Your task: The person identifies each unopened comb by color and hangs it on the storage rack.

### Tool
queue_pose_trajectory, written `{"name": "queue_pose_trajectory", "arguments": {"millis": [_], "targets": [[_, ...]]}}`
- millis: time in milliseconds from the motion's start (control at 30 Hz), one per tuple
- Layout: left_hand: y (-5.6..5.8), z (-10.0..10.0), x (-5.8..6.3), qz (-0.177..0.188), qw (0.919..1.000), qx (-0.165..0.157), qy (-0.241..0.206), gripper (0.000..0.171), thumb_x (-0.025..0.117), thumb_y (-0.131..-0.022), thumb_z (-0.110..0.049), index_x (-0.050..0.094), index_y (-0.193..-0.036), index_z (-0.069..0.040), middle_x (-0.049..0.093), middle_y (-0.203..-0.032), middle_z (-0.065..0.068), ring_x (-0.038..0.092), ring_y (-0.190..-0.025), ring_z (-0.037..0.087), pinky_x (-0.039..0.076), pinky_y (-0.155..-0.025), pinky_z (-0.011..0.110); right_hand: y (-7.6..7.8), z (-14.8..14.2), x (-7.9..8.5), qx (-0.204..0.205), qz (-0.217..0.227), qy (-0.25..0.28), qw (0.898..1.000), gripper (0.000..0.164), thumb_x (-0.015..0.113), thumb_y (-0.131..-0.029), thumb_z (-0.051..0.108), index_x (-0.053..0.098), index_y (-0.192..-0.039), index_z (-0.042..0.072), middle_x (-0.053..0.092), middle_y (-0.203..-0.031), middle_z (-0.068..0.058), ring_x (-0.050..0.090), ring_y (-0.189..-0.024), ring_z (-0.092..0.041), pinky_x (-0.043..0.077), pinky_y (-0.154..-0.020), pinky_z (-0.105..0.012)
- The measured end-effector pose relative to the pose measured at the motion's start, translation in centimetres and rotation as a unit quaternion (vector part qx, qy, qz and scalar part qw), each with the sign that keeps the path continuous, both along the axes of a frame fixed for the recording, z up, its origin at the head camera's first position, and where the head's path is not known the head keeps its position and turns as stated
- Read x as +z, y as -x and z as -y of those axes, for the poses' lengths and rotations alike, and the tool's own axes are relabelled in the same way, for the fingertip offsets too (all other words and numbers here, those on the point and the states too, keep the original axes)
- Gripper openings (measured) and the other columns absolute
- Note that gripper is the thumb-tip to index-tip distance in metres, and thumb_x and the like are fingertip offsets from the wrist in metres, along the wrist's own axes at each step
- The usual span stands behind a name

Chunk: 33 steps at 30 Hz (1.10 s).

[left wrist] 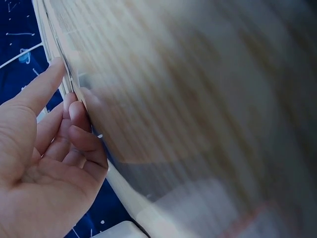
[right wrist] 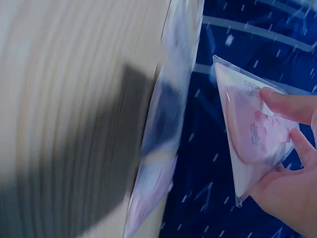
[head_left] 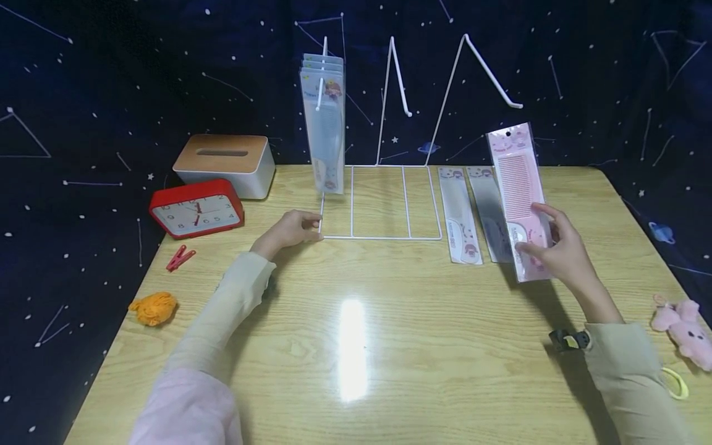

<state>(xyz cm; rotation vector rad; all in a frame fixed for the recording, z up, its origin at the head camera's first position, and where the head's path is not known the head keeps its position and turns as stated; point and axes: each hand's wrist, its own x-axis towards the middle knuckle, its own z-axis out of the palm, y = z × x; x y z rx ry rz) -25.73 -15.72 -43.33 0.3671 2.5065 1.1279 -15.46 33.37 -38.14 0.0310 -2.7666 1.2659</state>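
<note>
A pink comb in a clear-fronted package (head_left: 517, 191) is raised at the right, its hang hole at the top. My right hand (head_left: 562, 247) pinches its lower end between thumb and fingers; the right wrist view shows the package's bottom (right wrist: 257, 124) in this grip. At the front left corner of the white wire display rack (head_left: 384, 237), my left hand (head_left: 289, 232) holds the wire with thumb and bent fingers. Several packaged blue combs (head_left: 325, 142) hang on the rack's left hook. The middle hook (head_left: 402, 83) and right hook (head_left: 492, 71) are bare.
Two more comb packages (head_left: 460, 216) (head_left: 489, 213) lie right of the rack. To its left stand a tissue box (head_left: 256, 170) and a red clock (head_left: 197, 210), with a red clip (head_left: 180, 258) and orange yarn bundle (head_left: 153, 308) nearer. A pink plush toy (head_left: 686, 330) lies far right.
</note>
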Motion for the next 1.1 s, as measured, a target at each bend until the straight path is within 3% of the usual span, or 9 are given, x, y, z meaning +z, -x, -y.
{"name": "queue_pose_trajectory", "arguments": {"millis": [200, 467, 567, 700, 800, 933, 1100], "targets": [[0.2, 0.1, 0.1, -0.003, 1.0, -0.002, 0.003, 0.057, 0.071, -0.084, -0.011, 0.049, -0.135, 0.003, 0.062, -0.113, 0.015, 0.052, -0.118, 0.029, 0.038, -0.105, 0.039, -1.8, 4.7, 0.6, 0.076, -0.046, 0.058, 0.994, 0.083, 0.069, -0.075, -0.014, 0.032, -0.145, 0.01, 0.049, -0.109, -0.021, 0.05, -0.082, 0.001, 0.049, -0.058, -0.016], [0.5, 0.2, 0.1, -0.002, 1.0, -0.006, 0.006, 0.057, 0.071, -0.085, -0.011, 0.049, -0.135, 0.003, 0.061, -0.111, 0.014, 0.051, -0.109, 0.025, 0.039, -0.102, 0.039, -3.5, 9.5, 2.7, 0.16, -0.102, 0.103, 0.976, 0.081, 0.067, -0.072, -0.023, 0.038, -0.141, 0.006, 0.047, -0.122, 0.011, 0.051, -0.093, -0.006, 0.05, -0.066, -0.013], [0.4, 0.2, 0.2, -0.007, 0.9999, -0.004, 0.009, 0.057, 0.071, -0.084, -0.011, 0.05, -0.135, 0.003, 0.061, -0.112, 0.015, 0.051, -0.108, 0.025, 0.039, -0.101, 0.039, -3.4, 10.7, 3.6, 0.169, -0.128, 0.1, 0.972, 0.081, 0.068, -0.07, -0.024, 0.04, -0.14, 0.005, 0.045, -0.133, 0.006, 0.05, -0.098, -0.007, 0.048, -0.073, -0.01], [0.2, 0.2, 0.3, -0.012, 0.9999, -0.001, 0.011, 0.057, 0.071, -0.084, -0.011, 0.05, -0.135, 0.003, 0.061, -0.115, 0.016, 0.052, -0.11, 0.026, 0.038, -0.103, 0.039, -2.9, 11.9, 4.4, 0.164, -0.137, 0.078, 0.974, 0.079, 0.071, -0.071, -0.019, 0.042, -0.14, 0.007, 0.043, -0.141, -0.012, 0.049, -0.097, -0.008, 0.046, -0.073, -0.009], [0.0, 0.1, 0.4, -0.009, 0.9999, -0.001, 0.005, 0.056, 0.071, -0.084, -0.011, 0.05, -0.134, 0.003, 0.061, -0.115, 0.017, 0.052, -0.111, 0.026, 0.038, -0.103, 0.039, -2.5, 12.4, 4.5, 0.159, -0.115, 0.073, 0.978, 0.078, 0.072, -0.074, -0.014, 0.04, -0.142, 0.009, 0.042, -0.141, -0.018, 0.051, -0.093, -0.011, 0.049, -0.067, -0.012], [-0.2, -0.1, 0.4, -0.009, 0.9999, -0.006, 0.011, 0.056, 0.072, -0.084, -0.012, 0.051, -0.134, 0.003, 0.061, -0.114, 0.016, 0.052, -0.109, 0.025, 0.038, -0.103, 0.04, -2.1, 12.8, 4.2, 0.155, -0.077, 0.086, 0.981, 0.078, 0.071, -0.077, -0.01, 0.038, -0.144, 0.012, 0.04, -0.143, -0.018, 0.053, -0.095, -0.016, 0.052, -0.066, -0.017], [-0.2, -0.1, 0.3, -0.017, 0.9996, -0.005, 0.022, 0.056, 0.072, -0.084, -0.012, 0.051, -0.134, 0.002, 0.061, -0.114, 0.016, 0.051, -0.109, 0.025, 0.036, -0.105, 0.04, -0.2, 13.7, 3.9, 0.178, -0.066, 0.137, 0.972, 0.076, 0.069, -0.079, -0.01, 0.036, -0.144, 0.01, 0.043, -0.138, -0.018, 0.052, -0.102, -0.01, 0.05, -0.076, -0.014]]}}
